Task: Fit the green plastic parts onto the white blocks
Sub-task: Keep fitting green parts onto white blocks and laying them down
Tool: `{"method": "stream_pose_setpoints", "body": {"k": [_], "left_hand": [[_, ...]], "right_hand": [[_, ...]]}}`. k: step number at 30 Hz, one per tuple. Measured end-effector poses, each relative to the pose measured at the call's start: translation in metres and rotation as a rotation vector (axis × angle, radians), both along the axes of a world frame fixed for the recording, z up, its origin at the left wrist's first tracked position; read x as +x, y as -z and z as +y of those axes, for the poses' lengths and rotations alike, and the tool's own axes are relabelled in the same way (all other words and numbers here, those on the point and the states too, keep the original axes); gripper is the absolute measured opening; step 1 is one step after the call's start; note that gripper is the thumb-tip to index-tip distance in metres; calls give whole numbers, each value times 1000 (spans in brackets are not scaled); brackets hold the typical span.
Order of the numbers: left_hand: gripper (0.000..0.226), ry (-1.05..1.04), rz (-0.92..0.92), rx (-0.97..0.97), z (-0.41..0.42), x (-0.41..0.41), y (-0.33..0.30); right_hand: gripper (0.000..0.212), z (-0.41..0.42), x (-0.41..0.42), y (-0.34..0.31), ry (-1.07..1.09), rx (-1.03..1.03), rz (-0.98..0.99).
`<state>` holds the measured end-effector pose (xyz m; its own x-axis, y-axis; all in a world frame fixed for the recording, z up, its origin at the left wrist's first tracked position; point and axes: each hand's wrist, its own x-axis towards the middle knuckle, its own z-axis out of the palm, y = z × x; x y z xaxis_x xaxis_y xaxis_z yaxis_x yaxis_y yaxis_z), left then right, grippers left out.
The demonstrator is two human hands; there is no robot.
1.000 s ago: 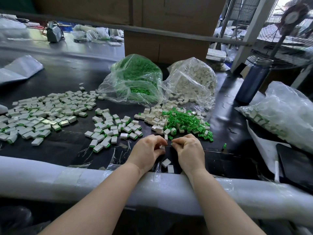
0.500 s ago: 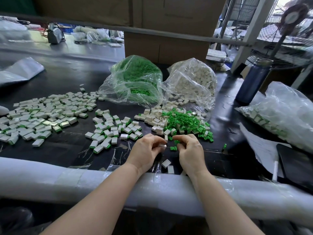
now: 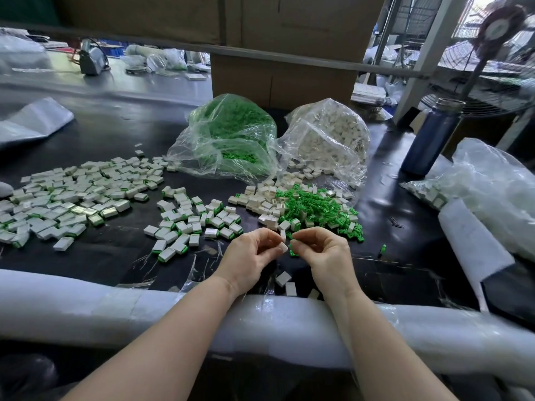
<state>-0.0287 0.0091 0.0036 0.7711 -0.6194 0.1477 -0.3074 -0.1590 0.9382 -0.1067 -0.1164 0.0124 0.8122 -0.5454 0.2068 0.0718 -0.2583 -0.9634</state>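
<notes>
Head view, lower centre of the frame: both hands have lifted slightly off the black table [image 3: 95,256] since a moment ago and drawn a little apart, so the green piece, hidden a second back, now shows between them. That suggests the parts are picked and being lined up, not yet pressed together. The left hand [image 3: 249,256] has its fingers curled, pinching a white block [image 3: 283,246] at the fingertips. The right hand [image 3: 324,253] is likewise curled, pinching a green plastic part [image 3: 293,250] just beside the block; whether the two already touch I cannot tell. Below the hands lie two loose white blocks [image 3: 285,282] near the padded table edge [image 3: 86,302]. Just beyond the fingers sits the mixed pile of green parts and white blocks [image 3: 312,206]. Left of centre lie finished pieces [image 3: 197,221], with a larger spread [image 3: 75,192] at far left. Farther up stand the bag of green parts [image 3: 231,137] and the bag of white blocks [image 3: 330,137].
</notes>
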Motion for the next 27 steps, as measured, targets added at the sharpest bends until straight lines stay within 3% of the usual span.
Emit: {"method": "stream_pose_setpoints", "body": {"k": [5, 18, 27], "left_hand": [[14, -7, -14, 42, 1, 0, -1], [13, -4, 41, 15, 2, 1, -3], [13, 51, 51, 60, 4, -2, -6]], "right_hand": [[19, -1, -1, 0, -23, 85, 14], [10, 1, -2, -1, -104, 2, 100], [20, 1, -3, -2, -121, 18, 125]]}}
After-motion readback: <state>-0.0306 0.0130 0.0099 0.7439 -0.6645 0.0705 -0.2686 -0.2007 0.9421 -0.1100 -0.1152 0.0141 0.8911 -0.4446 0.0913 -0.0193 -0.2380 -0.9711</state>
